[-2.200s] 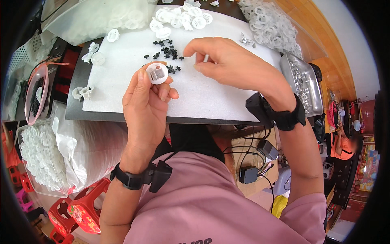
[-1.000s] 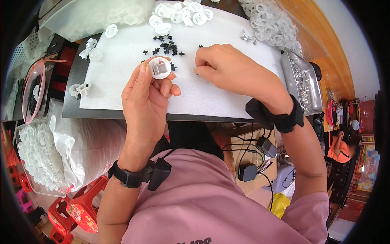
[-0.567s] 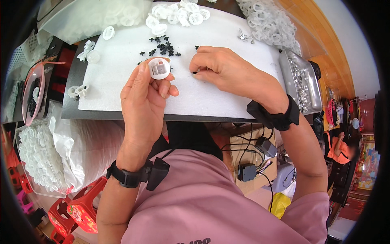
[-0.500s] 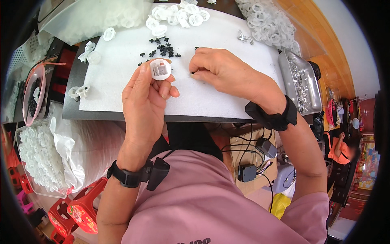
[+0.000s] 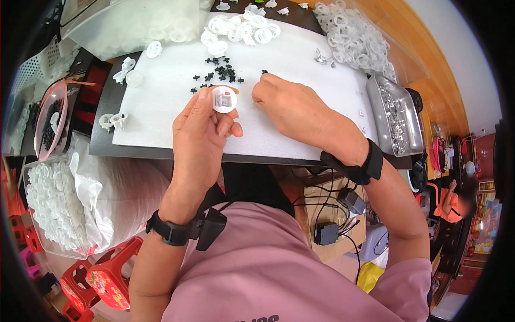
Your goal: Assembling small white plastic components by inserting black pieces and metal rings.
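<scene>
My left hand (image 5: 201, 121) pinches a round white plastic piece (image 5: 225, 105) between thumb and fingers, above the white mat (image 5: 161, 121). A squarish opening shows in the piece's face. To its right, my right hand (image 5: 298, 107) is closed, back of the hand up, with thumb and fingers pressed together. Its fingertips are turned down and hidden, so I cannot see what they hold. Small black cross-shaped parts (image 5: 225, 72) lie loose on the mat, just beyond the left hand. A pile of white round pieces (image 5: 236, 28) sits behind them.
A metal tray (image 5: 414, 146) of small shiny parts stands at the right. Clear rings (image 5: 354, 40) are heaped at the far right, near small metal bits (image 5: 323, 58). A translucent bin (image 5: 112, 40) stands far left. Red stools (image 5: 110, 273) are lower left; another person (image 5: 450, 206) sits far right.
The whole view has shifted slightly, moving the table scene right and down. My right hand has turned a little, and its fingertips are now more hidden. My left hand still holds the white piece.
</scene>
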`<state>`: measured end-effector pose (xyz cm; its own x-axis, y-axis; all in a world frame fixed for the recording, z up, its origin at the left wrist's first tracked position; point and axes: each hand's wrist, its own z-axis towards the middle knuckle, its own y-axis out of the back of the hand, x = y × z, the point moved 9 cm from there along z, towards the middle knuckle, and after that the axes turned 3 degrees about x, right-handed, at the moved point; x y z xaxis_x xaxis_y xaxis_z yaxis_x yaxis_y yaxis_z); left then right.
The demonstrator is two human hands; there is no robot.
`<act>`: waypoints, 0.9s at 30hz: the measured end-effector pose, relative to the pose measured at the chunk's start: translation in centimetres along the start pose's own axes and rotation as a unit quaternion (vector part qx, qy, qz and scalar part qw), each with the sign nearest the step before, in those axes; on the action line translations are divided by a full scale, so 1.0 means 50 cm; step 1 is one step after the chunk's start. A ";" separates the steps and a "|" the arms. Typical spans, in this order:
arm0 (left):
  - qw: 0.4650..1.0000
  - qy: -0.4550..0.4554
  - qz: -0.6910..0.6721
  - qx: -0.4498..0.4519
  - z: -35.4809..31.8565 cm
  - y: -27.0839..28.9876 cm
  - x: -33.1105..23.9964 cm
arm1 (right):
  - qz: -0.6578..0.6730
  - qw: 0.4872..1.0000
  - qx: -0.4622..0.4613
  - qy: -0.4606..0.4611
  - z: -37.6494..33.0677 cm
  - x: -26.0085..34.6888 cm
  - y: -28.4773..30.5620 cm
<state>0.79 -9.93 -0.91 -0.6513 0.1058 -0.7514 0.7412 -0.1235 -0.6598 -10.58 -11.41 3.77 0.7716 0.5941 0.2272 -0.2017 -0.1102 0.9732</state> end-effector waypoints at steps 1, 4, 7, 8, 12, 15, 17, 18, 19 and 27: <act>1.000 0.009 -0.012 0.010 0.001 0.000 0.003 | 0.019 1.000 -0.009 -0.010 0.002 -0.008 0.000; 0.999 0.028 -0.023 0.019 0.001 -0.004 0.004 | 0.079 0.996 -0.036 -0.002 0.003 -0.020 0.005; 0.999 0.046 -0.022 0.002 0.000 -0.009 0.007 | 0.179 0.983 -0.027 -0.030 -0.002 -0.018 0.023; 0.998 0.054 -0.022 -0.011 0.000 -0.006 0.009 | 0.181 0.983 -0.025 -0.029 0.000 -0.012 0.032; 0.998 0.055 0.003 0.008 0.002 -0.011 0.009 | 0.277 0.959 -0.027 -0.047 0.004 -0.004 0.069; 0.996 0.076 0.037 0.003 0.003 -0.011 0.010 | 0.280 0.960 -0.001 -0.027 0.018 0.019 0.082; 0.994 0.103 0.045 0.001 0.002 -0.012 0.011 | 0.278 0.961 0.011 -0.010 0.025 0.032 0.080; 0.994 0.104 0.046 0.000 0.003 -0.012 0.010 | 0.279 0.960 0.010 -0.008 0.027 0.035 0.079; 0.993 0.113 0.045 0.004 0.003 -0.014 0.012 | 0.281 0.960 0.010 -0.005 0.029 0.038 0.078; 0.985 0.153 0.082 -0.023 -0.003 -0.014 0.015 | 0.269 0.961 -0.037 0.045 0.032 0.037 0.070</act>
<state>-0.21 -9.59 -1.01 -0.4486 0.3805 -0.8087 0.8435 -0.1189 -0.5238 -8.91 -11.96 7.66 0.4898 0.5337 0.6893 -0.6015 -0.3655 0.7104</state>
